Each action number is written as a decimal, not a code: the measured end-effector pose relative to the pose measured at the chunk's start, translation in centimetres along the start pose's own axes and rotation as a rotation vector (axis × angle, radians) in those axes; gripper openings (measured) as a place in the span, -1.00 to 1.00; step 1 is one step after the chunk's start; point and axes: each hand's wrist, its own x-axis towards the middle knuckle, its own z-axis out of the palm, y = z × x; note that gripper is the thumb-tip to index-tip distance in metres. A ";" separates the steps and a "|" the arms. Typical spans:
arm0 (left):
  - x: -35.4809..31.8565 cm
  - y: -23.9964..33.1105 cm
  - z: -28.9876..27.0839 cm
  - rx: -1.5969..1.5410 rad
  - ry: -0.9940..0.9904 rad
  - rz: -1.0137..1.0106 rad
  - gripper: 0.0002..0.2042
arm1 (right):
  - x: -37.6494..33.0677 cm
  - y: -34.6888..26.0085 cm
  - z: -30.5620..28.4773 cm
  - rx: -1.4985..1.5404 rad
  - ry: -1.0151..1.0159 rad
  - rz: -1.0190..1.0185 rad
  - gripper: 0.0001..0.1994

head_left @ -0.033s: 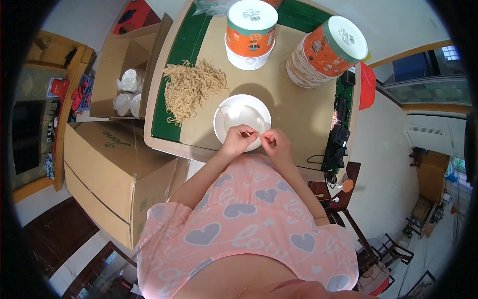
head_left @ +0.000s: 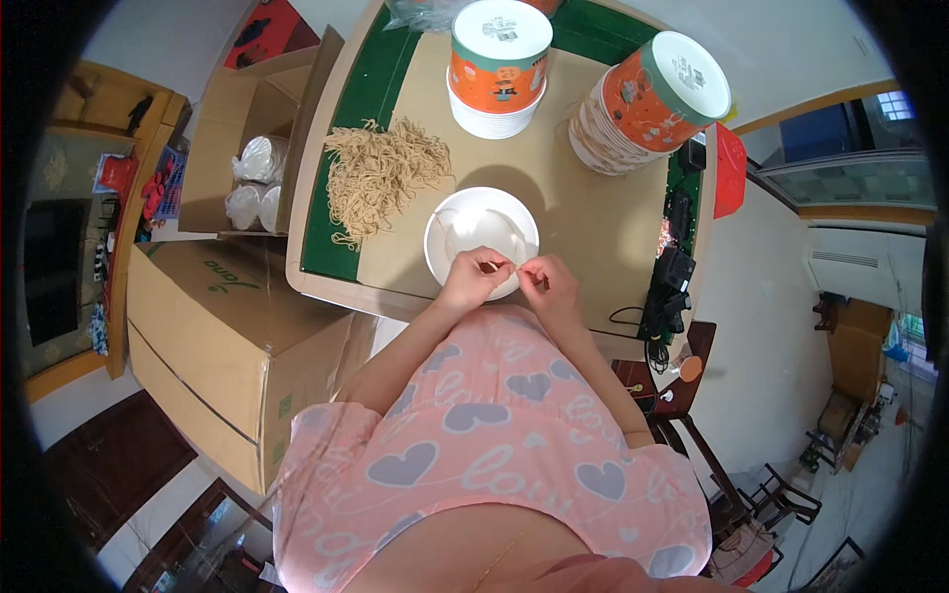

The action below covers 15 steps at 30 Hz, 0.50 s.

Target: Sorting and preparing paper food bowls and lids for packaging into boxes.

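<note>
Over the near rim of a round white paper tub [head_left: 436, 260], my two hands meet with their fingertips almost touching. My left hand [head_left: 474, 281] is closed in a pinch. The fingers of my right hand [head_left: 552, 291] are pinched as well, just beside it. Between them shows a thin beige cord [head_left: 438, 225], which also curves along the inside of the tub; the fingers hide its ends. To the left of the tub lies a loose tangled pile of beige cords [head_left: 381, 176].
At the table's far side stands a stack of orange and green paper tubs [head_left: 499, 84]; another stack [head_left: 643, 104] leans at the right. Black adapters and cables [head_left: 672, 282] line the right edge. Left of the table are an open carton [head_left: 213, 148] with white wrapped bundles and a large closed carton [head_left: 198, 336].
</note>
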 end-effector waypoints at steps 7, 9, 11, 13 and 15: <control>-0.5 1.1 0.3 0.103 0.023 0.058 -0.94 | 0.0 0.5 0.0 0.012 0.009 -0.019 -0.90; -0.6 1.3 0.4 0.146 0.048 0.110 -0.93 | 0.0 0.7 -0.1 0.010 0.004 -0.026 -0.90; -0.4 0.8 0.3 0.149 0.055 0.141 -0.92 | 0.0 0.7 0.1 -0.003 -0.009 -0.032 -0.90; -0.2 0.4 0.2 0.159 0.061 0.172 -0.90 | 0.0 0.7 0.1 0.002 -0.009 -0.030 -0.90; -0.1 0.3 0.2 0.118 0.032 0.096 -0.90 | 0.0 0.9 0.1 0.028 -0.019 -0.003 -0.90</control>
